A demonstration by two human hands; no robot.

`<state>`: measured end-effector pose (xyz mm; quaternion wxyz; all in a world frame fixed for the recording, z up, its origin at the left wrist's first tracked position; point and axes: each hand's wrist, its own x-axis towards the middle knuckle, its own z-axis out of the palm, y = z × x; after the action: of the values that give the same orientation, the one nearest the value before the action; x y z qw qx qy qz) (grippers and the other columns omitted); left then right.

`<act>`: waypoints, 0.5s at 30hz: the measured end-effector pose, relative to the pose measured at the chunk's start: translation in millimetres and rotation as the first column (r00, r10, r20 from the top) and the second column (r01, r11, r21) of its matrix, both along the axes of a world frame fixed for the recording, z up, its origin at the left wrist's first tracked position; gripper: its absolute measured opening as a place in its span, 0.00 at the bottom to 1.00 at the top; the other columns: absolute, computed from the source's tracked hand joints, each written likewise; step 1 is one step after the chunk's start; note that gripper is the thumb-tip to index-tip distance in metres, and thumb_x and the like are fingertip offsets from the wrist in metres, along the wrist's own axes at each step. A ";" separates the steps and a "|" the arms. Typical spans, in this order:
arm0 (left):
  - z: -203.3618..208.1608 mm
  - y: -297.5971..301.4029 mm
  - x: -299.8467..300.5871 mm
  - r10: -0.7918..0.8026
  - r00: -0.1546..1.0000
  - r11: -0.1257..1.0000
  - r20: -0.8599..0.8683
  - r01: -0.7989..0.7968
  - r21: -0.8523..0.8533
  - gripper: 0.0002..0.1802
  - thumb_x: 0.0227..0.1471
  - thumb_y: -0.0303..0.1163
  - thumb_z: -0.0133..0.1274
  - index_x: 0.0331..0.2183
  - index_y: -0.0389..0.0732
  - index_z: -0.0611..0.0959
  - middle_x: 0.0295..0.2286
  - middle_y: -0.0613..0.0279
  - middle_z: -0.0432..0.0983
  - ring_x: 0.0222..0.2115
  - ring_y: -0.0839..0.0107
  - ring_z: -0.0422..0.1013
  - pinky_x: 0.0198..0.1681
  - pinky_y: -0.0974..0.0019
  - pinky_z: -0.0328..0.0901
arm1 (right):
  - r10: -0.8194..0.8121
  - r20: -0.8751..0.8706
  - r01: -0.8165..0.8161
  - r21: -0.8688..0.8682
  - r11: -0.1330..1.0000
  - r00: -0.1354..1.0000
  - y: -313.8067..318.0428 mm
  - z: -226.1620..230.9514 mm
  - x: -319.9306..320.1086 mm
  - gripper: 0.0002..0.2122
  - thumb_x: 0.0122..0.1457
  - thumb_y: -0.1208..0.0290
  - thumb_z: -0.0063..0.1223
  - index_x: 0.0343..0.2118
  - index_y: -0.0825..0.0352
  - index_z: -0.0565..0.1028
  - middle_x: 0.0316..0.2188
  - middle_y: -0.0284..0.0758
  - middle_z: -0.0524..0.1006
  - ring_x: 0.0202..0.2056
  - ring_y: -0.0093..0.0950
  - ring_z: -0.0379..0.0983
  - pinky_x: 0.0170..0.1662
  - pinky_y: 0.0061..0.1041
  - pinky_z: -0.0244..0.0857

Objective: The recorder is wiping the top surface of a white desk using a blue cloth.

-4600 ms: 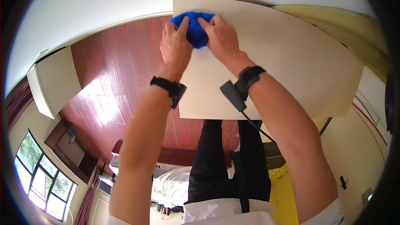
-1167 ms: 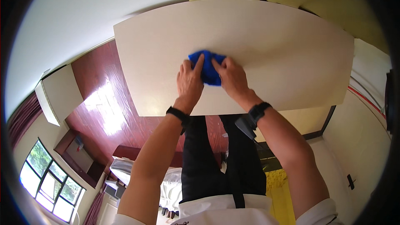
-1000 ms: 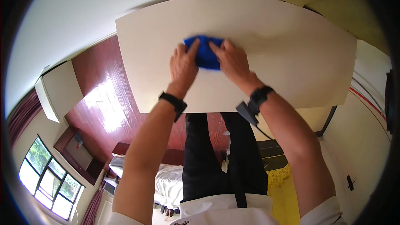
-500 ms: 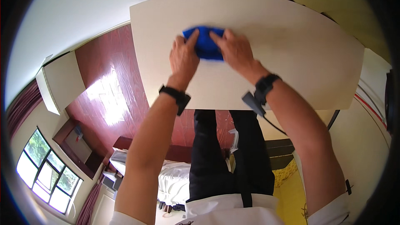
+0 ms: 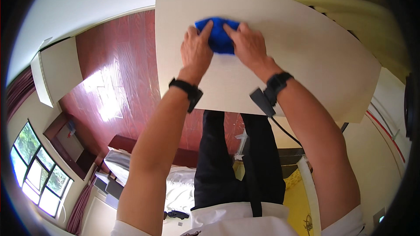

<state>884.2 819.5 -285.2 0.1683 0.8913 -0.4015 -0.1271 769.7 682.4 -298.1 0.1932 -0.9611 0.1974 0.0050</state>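
Note:
A small blue cloth (image 5: pixel 222 39) lies on the pale tabletop (image 5: pixel 306 61), toward its far left part. It looks folded or bunched, with a slightly creased surface. My left hand (image 5: pixel 197 52) grips its left side, the index finger stretched along the top. On the opposite side, my right hand (image 5: pixel 251 49) holds the right edge, its index finger also pointing onto the cloth. Most of the other fingers curl under or behind, partly hidden. Each wrist wears a black strap with a small device.
A black cable (image 5: pixel 284 131) hangs from the right wrist device. Yellow-green fabric (image 5: pixel 332 13) borders the table's far right edge. Left of the table is a glossy reddish floor (image 5: pixel 127 61), with a pale cabinet (image 5: pixel 59 70) beyond. A bed with white bedding (image 5: pixel 179 188) appears below.
The view has tilted and shifted a little. Both hands and the blue cloth now sit slightly closer to the table's left edge. The grip looks the same.

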 end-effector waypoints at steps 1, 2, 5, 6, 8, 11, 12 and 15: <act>-0.4 -5.6 8.9 0.030 1.000 1.000 -0.002 -0.030 0.002 0.33 0.49 0.18 0.52 0.57 0.52 0.79 0.38 0.51 0.71 0.42 0.50 0.72 0.41 0.52 0.71 | -0.020 0.010 0.020 -0.038 0.999 1.000 -1.9 -0.5 13.0 0.19 0.61 0.76 0.46 0.55 0.58 0.78 0.33 0.43 0.77 0.34 0.41 0.78 0.39 0.40 0.71; -2.4 -0.4 7.6 0.037 0.999 0.999 -0.007 -0.037 0.002 0.33 0.49 0.18 0.52 0.57 0.52 0.79 0.38 0.51 0.71 0.42 0.50 0.72 0.41 0.52 0.71 | -0.013 0.005 0.013 -0.038 0.999 1.000 6.6 0.7 15.3 0.19 0.61 0.76 0.46 0.55 0.58 0.78 0.33 0.43 0.77 0.34 0.41 0.78 0.39 0.40 0.71; -4.3 25.5 -9.6 0.037 0.999 0.999 -0.029 -0.037 -0.001 0.32 0.51 0.18 0.51 0.57 0.54 0.79 0.38 0.50 0.71 0.40 0.50 0.72 0.42 0.51 0.72 | -0.012 -0.095 0.014 0.014 1.000 0.995 40.3 -1.4 -4.0 0.20 0.57 0.78 0.50 0.54 0.61 0.78 0.34 0.43 0.77 0.35 0.41 0.78 0.39 0.42 0.72; -2.3 41.5 -20.5 0.028 0.997 0.999 -0.067 -0.026 0.031 0.32 0.51 0.18 0.51 0.57 0.54 0.79 0.38 0.51 0.71 0.40 0.51 0.72 0.41 0.51 0.72 | 0.012 -0.062 -0.009 0.057 0.998 0.998 53.9 -3.8 -21.9 0.20 0.56 0.78 0.51 0.54 0.60 0.78 0.34 0.42 0.76 0.35 0.41 0.78 0.38 0.42 0.72; 1.3 68.4 -26.1 0.007 0.993 0.998 -0.115 0.001 0.069 0.34 0.50 0.17 0.50 0.57 0.56 0.80 0.36 0.52 0.70 0.38 0.53 0.72 0.40 0.52 0.72 | 0.039 -0.030 -0.035 0.105 0.994 0.999 62.8 -0.9 -25.8 0.21 0.55 0.78 0.52 0.53 0.60 0.79 0.34 0.42 0.76 0.35 0.41 0.77 0.38 0.42 0.72; -6.9 60.4 8.2 -0.023 0.999 0.999 -0.050 0.024 0.030 0.34 0.50 0.17 0.50 0.56 0.57 0.80 0.35 0.53 0.70 0.39 0.52 0.72 0.40 0.52 0.72 | 0.063 -0.034 -0.060 0.089 0.994 0.997 50.7 -3.4 1.1 0.22 0.54 0.79 0.52 0.53 0.57 0.80 0.33 0.40 0.75 0.34 0.41 0.76 0.38 0.40 0.70; -6.2 48.4 24.6 0.002 1.000 1.000 -0.027 -0.002 0.005 0.33 0.51 0.17 0.49 0.56 0.57 0.80 0.35 0.53 0.71 0.39 0.52 0.72 0.40 0.53 0.72 | 0.027 -0.006 -0.027 0.072 0.997 1.000 40.2 -2.9 20.8 0.22 0.54 0.80 0.52 0.53 0.58 0.80 0.33 0.40 0.75 0.35 0.40 0.76 0.38 0.40 0.70; -1.0 25.7 63.2 0.071 0.997 0.997 0.026 -0.070 -0.036 0.31 0.52 0.18 0.49 0.56 0.54 0.79 0.39 0.51 0.72 0.40 0.51 0.72 0.42 0.51 0.72 | -0.086 0.102 0.079 0.066 0.995 0.991 32.7 2.7 70.2 0.24 0.52 0.80 0.55 0.54 0.58 0.79 0.32 0.40 0.76 0.35 0.41 0.76 0.36 0.41 0.70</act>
<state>947.5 845.2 -286.2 0.1829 0.9035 -0.3741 -0.1018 839.9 715.1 -295.4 0.2326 -0.9447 0.2263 -0.0471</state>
